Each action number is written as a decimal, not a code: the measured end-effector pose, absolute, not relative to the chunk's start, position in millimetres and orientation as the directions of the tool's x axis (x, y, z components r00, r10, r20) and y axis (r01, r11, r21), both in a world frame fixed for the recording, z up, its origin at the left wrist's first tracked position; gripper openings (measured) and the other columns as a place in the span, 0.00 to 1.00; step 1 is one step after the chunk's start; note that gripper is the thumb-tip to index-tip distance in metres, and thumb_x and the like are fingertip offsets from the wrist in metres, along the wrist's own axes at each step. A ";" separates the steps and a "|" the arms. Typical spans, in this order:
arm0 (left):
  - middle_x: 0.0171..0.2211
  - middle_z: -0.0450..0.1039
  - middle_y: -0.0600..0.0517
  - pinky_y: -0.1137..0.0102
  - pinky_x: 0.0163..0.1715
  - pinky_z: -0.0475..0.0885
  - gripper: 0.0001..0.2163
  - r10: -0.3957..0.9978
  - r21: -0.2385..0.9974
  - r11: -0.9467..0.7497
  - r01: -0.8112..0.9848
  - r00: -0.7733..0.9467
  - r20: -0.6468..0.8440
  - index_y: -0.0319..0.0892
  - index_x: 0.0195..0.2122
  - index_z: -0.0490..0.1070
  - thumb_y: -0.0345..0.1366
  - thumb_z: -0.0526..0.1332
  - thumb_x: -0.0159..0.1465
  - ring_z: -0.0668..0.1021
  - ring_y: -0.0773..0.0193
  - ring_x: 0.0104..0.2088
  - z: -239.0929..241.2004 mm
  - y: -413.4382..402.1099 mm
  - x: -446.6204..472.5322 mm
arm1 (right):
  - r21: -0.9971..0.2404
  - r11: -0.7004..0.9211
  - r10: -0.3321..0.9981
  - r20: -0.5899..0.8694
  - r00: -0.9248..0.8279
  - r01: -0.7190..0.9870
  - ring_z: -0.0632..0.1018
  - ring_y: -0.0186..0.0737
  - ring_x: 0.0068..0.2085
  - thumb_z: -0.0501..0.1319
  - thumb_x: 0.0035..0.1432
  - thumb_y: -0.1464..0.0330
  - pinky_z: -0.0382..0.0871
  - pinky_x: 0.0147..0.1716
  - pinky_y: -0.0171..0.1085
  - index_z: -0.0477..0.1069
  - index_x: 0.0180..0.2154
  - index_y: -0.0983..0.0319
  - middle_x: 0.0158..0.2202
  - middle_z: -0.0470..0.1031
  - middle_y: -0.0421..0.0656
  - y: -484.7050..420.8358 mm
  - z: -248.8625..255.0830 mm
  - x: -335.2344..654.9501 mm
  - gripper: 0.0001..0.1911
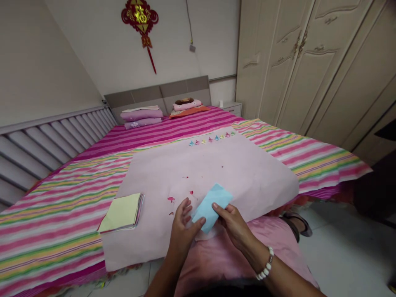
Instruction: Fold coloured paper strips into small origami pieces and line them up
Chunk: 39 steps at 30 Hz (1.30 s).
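Observation:
A light blue sheet of paper [213, 208], apparently folded into a rectangle, is held at a tilt near the front edge of the bed. My right hand [233, 225] grips its right side, thumb on top and fingers underneath. On the lower left of the sheet lies the thumb of my left hand [182, 227], while the other visible fingers are spread apart beside the paper. Beyond my hands, small red scraps [171, 199] are scattered on a pale pink cover sheet [161, 169]. Farther back, several small folded paper pieces [210, 140] in different colours form a row.
A stack of coloured paper [122, 212], pale yellow on top, lies to the left. Striped bedding [315, 159] surrounds the pale sheet. Folded bedding [142, 115] rests by the headboard [182, 90]. A pink cushion [244, 251] is beneath my forearms. Wardrobes [278, 62] stand at right.

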<state>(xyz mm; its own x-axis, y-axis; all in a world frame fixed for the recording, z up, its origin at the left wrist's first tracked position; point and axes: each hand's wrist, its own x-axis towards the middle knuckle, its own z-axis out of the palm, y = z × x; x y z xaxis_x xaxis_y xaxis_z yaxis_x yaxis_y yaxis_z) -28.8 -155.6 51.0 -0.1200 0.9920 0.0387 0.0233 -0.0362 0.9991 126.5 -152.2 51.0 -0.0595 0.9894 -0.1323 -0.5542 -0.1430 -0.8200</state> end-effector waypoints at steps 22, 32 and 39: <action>0.27 0.76 0.52 0.74 0.30 0.68 0.13 0.993 0.967 0.096 -0.235 -0.049 -0.110 0.39 0.33 0.75 0.44 0.67 0.54 0.75 0.66 0.29 76.7 -151.7 -45.1 | -0.836 -0.194 0.981 -0.164 -0.105 -0.514 0.70 0.33 0.24 0.74 0.37 0.64 0.61 0.25 0.32 0.74 0.24 0.64 0.21 0.73 0.38 -149.8 49.7 140.8 0.14; 0.36 0.78 0.44 0.70 0.36 0.72 0.12 0.961 0.815 0.271 -0.513 0.197 -0.195 0.35 0.38 0.75 0.39 0.65 0.59 0.78 0.60 0.37 67.4 -163.3 -16.2 | -0.850 -0.178 0.984 -0.146 -0.102 -0.496 0.71 0.33 0.24 0.73 0.42 0.62 0.65 0.27 0.33 0.72 0.26 0.63 0.22 0.72 0.37 -157.1 53.3 124.9 0.14; 0.33 0.79 0.44 0.68 0.35 0.73 0.13 0.969 0.841 0.245 -0.483 0.082 -0.235 0.34 0.36 0.75 0.39 0.68 0.56 0.79 0.59 0.34 77.1 -159.9 -26.0 | -0.954 0.166 0.979 0.189 -0.072 -0.248 0.75 0.42 0.42 0.64 0.55 0.62 0.69 0.39 0.39 0.69 0.52 0.54 0.46 0.75 0.45 -165.2 50.5 141.3 0.22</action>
<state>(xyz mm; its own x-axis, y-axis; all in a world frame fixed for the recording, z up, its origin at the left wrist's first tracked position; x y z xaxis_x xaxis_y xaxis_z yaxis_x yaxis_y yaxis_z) -26.0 -159.9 77.1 0.0818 0.9685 -0.2351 -0.4830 0.2448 0.8407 141.3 -165.2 50.5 -0.0716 0.9793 0.1894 -0.2479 0.1664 -0.9544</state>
